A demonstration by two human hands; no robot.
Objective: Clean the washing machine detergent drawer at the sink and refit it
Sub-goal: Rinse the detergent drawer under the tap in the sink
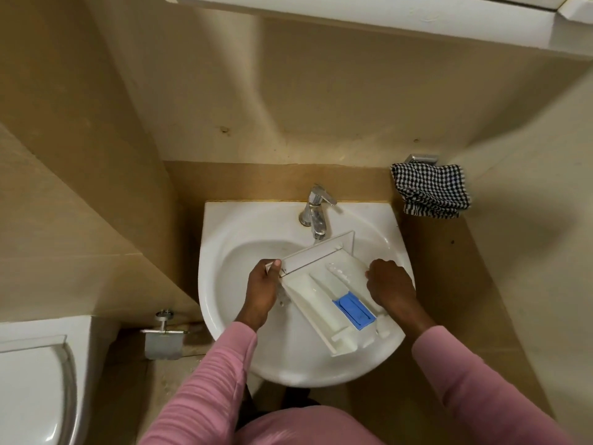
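Left hand [261, 290] grips detergent drawer [324, 293] front corner, right hand [390, 289] clamps right wall. Advice: hold far end under tap [316, 213], drain into sink [224, 226].

Single head-worn wide-angle view, steeply downward, close above the sink [231, 226].

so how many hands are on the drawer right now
2. The left hand grips the left end of the drawer at its front panel; the right hand holds its right edge. Both are over the sink.
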